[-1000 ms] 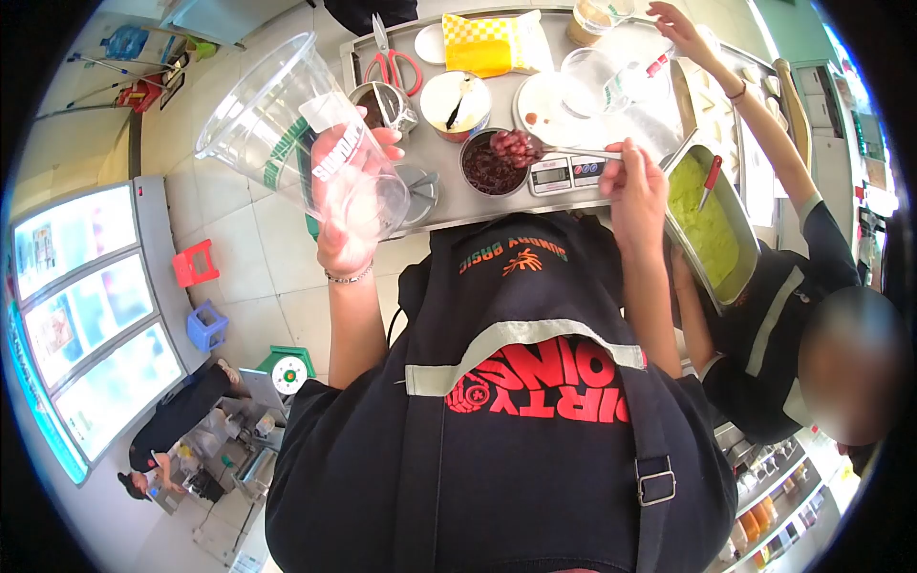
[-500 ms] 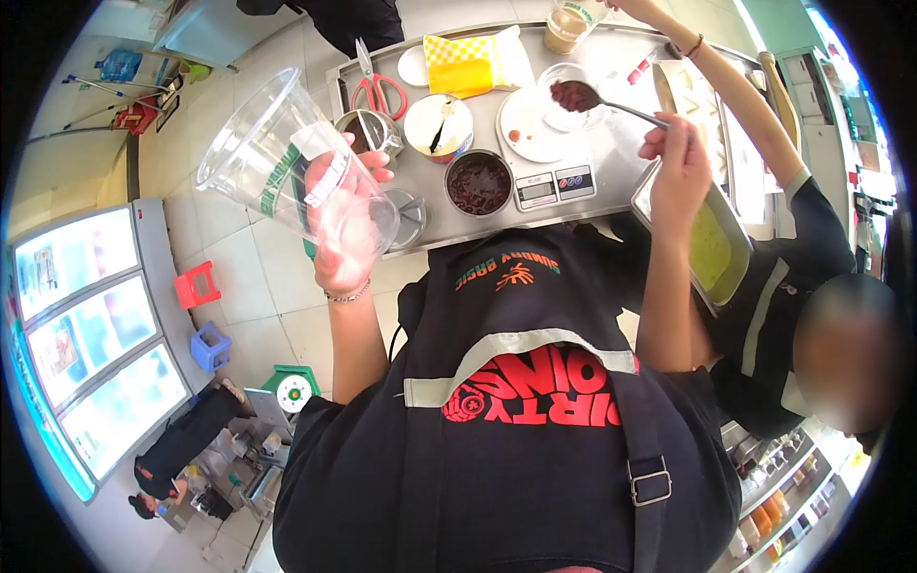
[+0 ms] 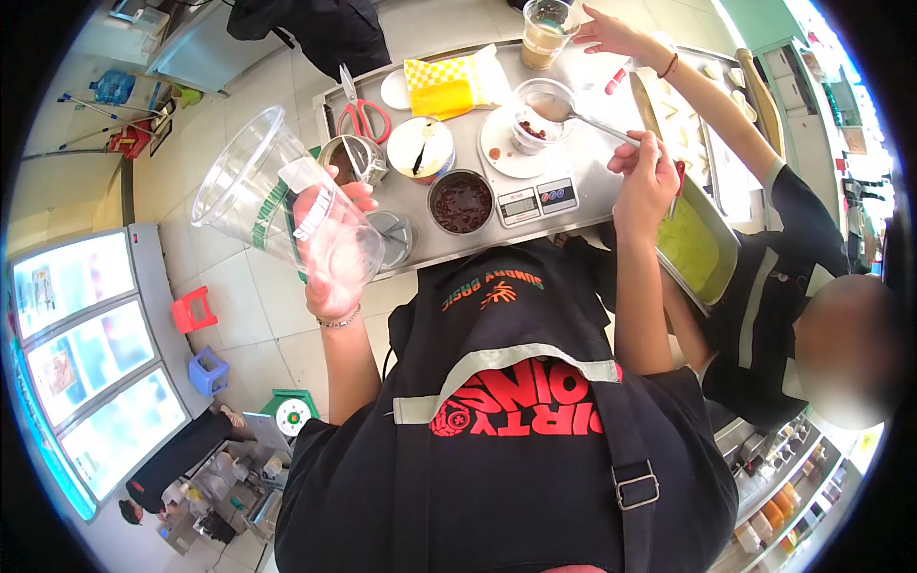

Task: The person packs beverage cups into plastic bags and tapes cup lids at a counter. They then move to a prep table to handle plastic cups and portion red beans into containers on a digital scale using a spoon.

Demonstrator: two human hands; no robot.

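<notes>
My left hand (image 3: 330,253) is wrapped round a large clear plastic cup (image 3: 250,186) with printed lettering, tilted in the air left of the table. Nothing shows inside the cup. My right hand (image 3: 647,181) grips a metal spoon (image 3: 604,128) by its handle. The spoon's bowl is over a small clear plastic bowl (image 3: 528,146), which has some dark red beans in it. Beneath that bowl is a white round plate on a digital kitchen scale (image 3: 537,202). Nearer to me stands a metal pot (image 3: 430,202) of dark red beans in liquid.
On the steel table (image 3: 420,253) are red-handled scissors (image 3: 361,116), a white tub (image 3: 420,158) and a yellow checked packet (image 3: 449,88). A co-worker's hand (image 3: 611,34) reaches beside a cup of brown drink (image 3: 543,48). A tray of green food (image 3: 693,244) sits right.
The heaped beans have left the spoon, and beans now show in the small bowl. The co-worker's hand has let go of the drink cup. My left hand still holds the large cup.
</notes>
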